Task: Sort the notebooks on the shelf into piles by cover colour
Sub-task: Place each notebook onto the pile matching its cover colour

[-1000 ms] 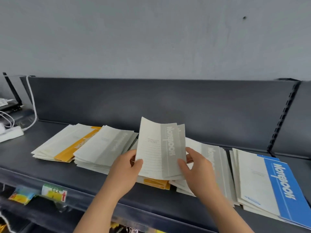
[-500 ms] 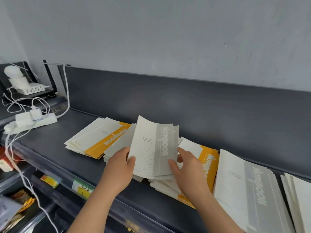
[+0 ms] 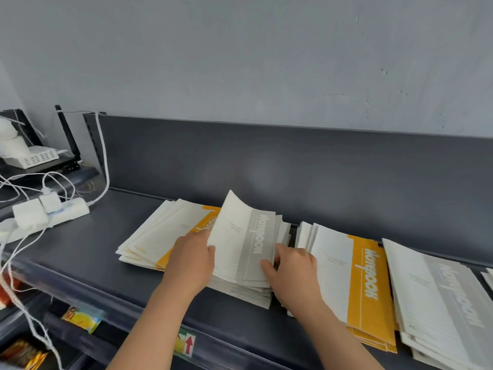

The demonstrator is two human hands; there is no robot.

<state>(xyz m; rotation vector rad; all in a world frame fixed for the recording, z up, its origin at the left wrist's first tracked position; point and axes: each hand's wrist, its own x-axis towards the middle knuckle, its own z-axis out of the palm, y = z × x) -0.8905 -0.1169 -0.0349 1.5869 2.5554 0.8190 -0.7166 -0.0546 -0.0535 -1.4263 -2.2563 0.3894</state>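
Observation:
Both hands hold a small bundle of grey-striped notebooks (image 3: pixel 241 241), tilted up over a grey pile (image 3: pixel 245 291) on the dark shelf (image 3: pixel 88 252). My left hand (image 3: pixel 190 260) grips the bundle's left edge. My right hand (image 3: pixel 292 271) pinches its lower right corner. A yellow-striped pile (image 3: pixel 162 236) lies to the left, partly hidden behind the bundle. Another yellow-striped pile (image 3: pixel 357 279) lies to the right, and a grey-striped pile (image 3: pixel 437 297) sits further right.
A white power strip (image 3: pixel 45 214) with plugs and cables lies at the shelf's left end, beside a white device (image 3: pixel 32 156) on a black stand. The shelf's upright back panel (image 3: pixel 266 166) runs behind the piles. Packaged goods (image 3: pixel 80 317) sit on the lower shelf.
The view has swung left; the blue pile has left the frame. Both hands have carried the grey bundle left and lowered it over the grey pile beside the left yellow pile.

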